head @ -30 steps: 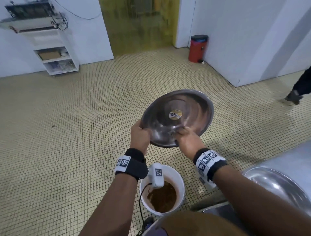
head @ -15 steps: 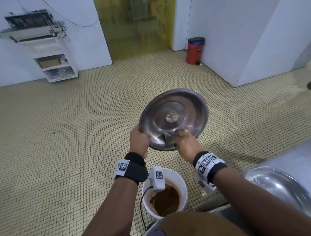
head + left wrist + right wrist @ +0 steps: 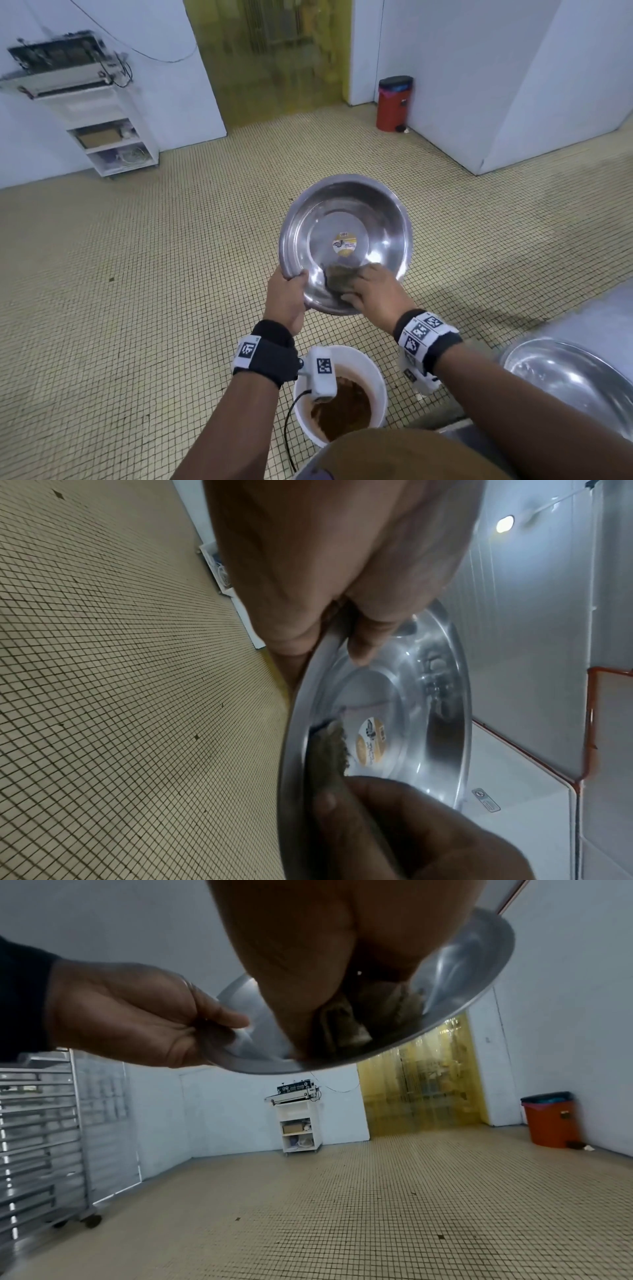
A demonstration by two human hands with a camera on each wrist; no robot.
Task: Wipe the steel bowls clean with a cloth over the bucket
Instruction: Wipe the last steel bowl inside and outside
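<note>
A round steel bowl [image 3: 346,222] with a yellow sticker [image 3: 343,244] in its middle is held tilted toward me, above the tiled floor. My left hand [image 3: 286,296] grips its lower left rim, thumb inside [image 3: 363,645]. My right hand [image 3: 375,294] presses a dull green-brown cloth [image 3: 337,282] against the bowl's inner lower wall. The cloth [image 3: 329,753] and the bowl [image 3: 428,723] also show in the left wrist view, and in the right wrist view the cloth [image 3: 346,1028] lies under my palm. A white bucket [image 3: 371,373] of brown water stands below, nearer to me.
A second steel bowl [image 3: 575,380] lies on the steel counter [image 3: 599,318] at the right. A red bin [image 3: 394,102] stands by the far wall, a white shelf unit [image 3: 113,137] at the far left, a wheeled rack [image 3: 41,1137] to the left.
The bowl has tipped more toward me, so its inside faces up. My right hand has slid with the cloth along the lower inner wall. The view has shifted slightly.
</note>
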